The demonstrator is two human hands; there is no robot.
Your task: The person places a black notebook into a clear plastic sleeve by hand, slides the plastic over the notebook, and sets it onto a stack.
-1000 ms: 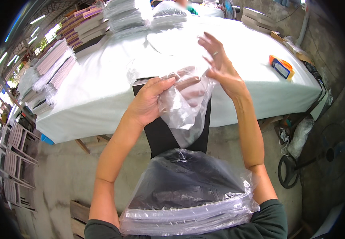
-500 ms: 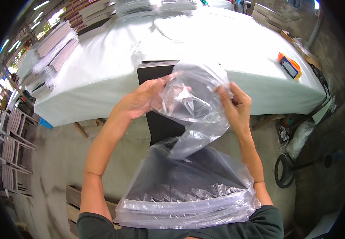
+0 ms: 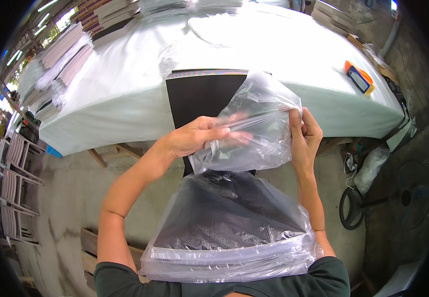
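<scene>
My left hand (image 3: 192,137) pinches one side of a crumpled clear plastic bag (image 3: 264,123), its fingers showing through the film. Gripping the bag's opposite edge between thumb and fingers is my right hand (image 3: 304,133). Behind the film a stack of black sheets (image 3: 202,94), with several coloured layers along its far edge, extends from the table's near edge toward me. Closest to my body, clear plastic (image 3: 229,257) lies in folds over something dark. I cannot tell whether it joins the bag in my hands.
A white cloth covers the table (image 3: 110,114). An orange and blue object (image 3: 359,79) lies at its right. Plastic-wrapped paper stacks (image 3: 71,64) stand at the left. Chairs (image 3: 21,153) are on the floor at far left, a wooden pallet (image 3: 88,247) lower left, and a black wheel (image 3: 351,209) at right.
My left hand has moved down and slightly right, the right hand slightly right. The bag is spread wider between them, uncovering more of the black sheets' far end.
</scene>
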